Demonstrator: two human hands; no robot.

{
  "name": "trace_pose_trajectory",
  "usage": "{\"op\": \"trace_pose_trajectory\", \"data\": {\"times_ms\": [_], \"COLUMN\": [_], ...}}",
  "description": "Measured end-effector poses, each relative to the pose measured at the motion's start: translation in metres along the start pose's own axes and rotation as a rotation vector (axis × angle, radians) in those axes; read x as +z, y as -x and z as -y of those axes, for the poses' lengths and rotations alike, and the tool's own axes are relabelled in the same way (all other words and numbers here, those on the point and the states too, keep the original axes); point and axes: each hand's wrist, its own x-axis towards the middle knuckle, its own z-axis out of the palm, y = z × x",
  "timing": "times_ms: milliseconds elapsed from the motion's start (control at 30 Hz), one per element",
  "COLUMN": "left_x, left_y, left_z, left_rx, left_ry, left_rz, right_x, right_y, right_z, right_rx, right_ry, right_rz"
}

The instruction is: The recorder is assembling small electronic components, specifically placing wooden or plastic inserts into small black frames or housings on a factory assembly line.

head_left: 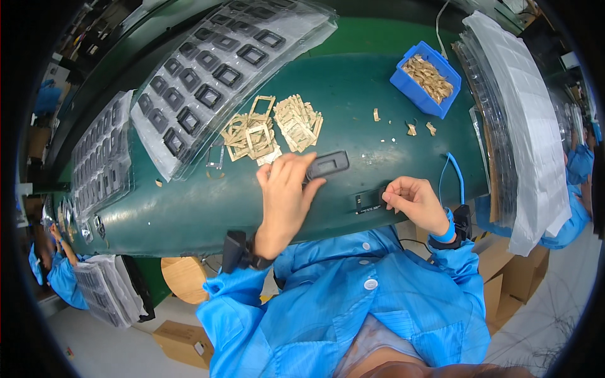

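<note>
Between the fingers and thumb of my left hand (285, 191) is a dark grey plastic housing (329, 164), rounded at the corners, with a rectangular recess in its middle. My right hand (413, 200) is closed in a pinch on a thin black L-shaped strip (367, 210) with small light marks; the fingertips hide its right end. The strip and the housing are apart, both over the green tabletop (302, 220). Just beyond my left hand lie a loose heap of tan cut-out frames (242, 134) and a neater pile of tan frames (297, 123).
A clear tray (189, 110) of black frames covers the back left, with a second tray (104, 154) farther left. At the back right stands a blue bin (413, 94) of tan scraps. Stacked trays (523, 120) line the right edge. A blue cord (459, 176) lies near my right hand.
</note>
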Motion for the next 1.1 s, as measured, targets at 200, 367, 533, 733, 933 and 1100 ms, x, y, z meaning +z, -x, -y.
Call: {"op": "trace_pose_trajectory", "data": {"times_ms": [200, 367, 533, 733, 933, 1100], "left_x": [0.013, 0.014, 0.02, 0.025, 0.027, 0.03], "left_y": [0.045, 0.052, 0.061, 0.065, 0.065, 0.066], "left_z": [-0.032, -0.03, -0.028, -0.026, -0.024, -0.022], "left_rx": [-0.03, -0.063, -0.081, -0.066, -0.047, -0.023], "left_ry": [0.143, 0.084, 0.083, 0.079, 0.1, 0.068], "left_rz": [0.113, 0.039, 0.013, -0.04, -0.056, -0.06], "right_x": [0.004, 0.015, 0.02, 0.024, 0.027, 0.029], "right_y": [0.005, -0.003, -0.012, -0.015, -0.016, -0.016], "right_z": [0.008, 0.011, 0.015, 0.018, 0.017, 0.018], "right_rx": [0.19, 0.23, 0.287, 0.322, 0.304, 0.299], "right_ry": [-0.101, -0.036, 0.027, 0.104, 0.12, 0.121], "right_rz": [0.029, 0.03, 0.053, 0.051, 0.013, -0.014]}}
